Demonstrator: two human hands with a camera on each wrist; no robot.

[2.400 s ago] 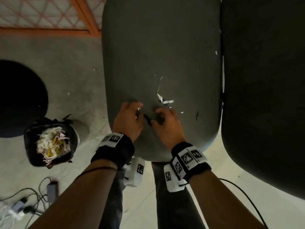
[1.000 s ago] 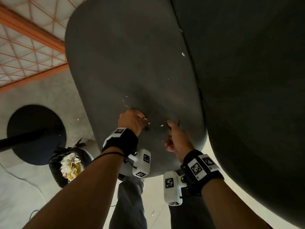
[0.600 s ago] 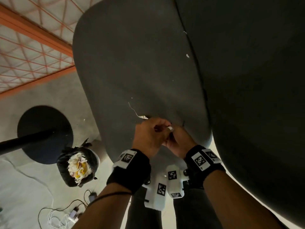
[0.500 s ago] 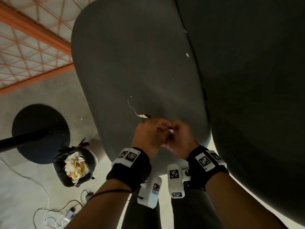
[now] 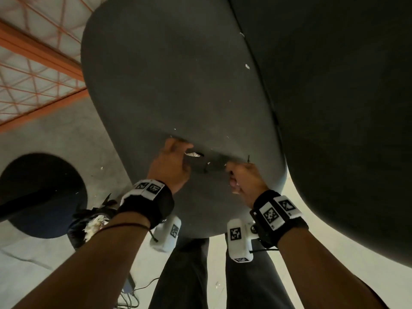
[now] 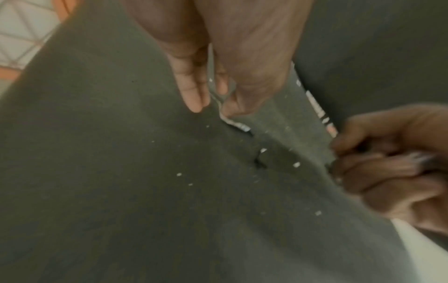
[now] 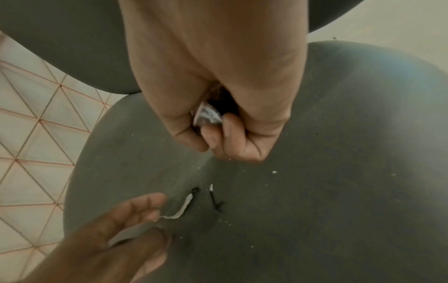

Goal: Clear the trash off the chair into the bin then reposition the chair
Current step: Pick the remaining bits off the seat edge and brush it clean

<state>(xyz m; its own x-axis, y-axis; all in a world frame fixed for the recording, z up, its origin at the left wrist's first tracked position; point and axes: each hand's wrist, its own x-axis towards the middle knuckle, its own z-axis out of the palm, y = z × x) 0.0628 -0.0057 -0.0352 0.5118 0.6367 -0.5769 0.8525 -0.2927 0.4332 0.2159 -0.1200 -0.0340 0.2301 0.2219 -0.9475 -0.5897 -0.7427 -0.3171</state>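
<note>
At the near edge of the grey chair seat [image 5: 178, 85], the right hand [image 5: 246, 178] is seen with its fingers curled into a loose fist; in the right wrist view a crumpled scrap of silvery wrapper [image 7: 208, 115] is gripped between those curled fingers [image 7: 213, 137] and the palm. Just to the left of it on the same seat, the left hand [image 5: 170, 163] is set against the fabric, and a thin white paper strip [image 7: 181, 209] is pinched between its thumb and fingertips [image 6: 194, 95]; the strip's free end lies on the seat. Between the two hands a small black twig-like scrap [image 7: 216, 201] rests on the seat beside a tiny white fleck [image 7: 211, 187], and fine white crumbs [image 6: 179, 174] are scattered over the nearby fabric. Farther up the seat, close to its right edge, a larger white fleck [image 5: 247, 66] is seen. A second dark cushion [image 5: 345, 108] lies just beside the seat on its right.

Left of the seat and below the left forearm, the bin [image 5: 78, 226], lined with a black bag, stands on the concrete floor [image 5: 55, 134], with white crumpled paper [image 5: 94, 223] showing in it. Beyond the bin, a round black base [image 5: 44, 175] with a dark pole is seen. Farthest to the left of the seat, an orange-framed tiled surface [image 5: 33, 70] is visible.
</note>
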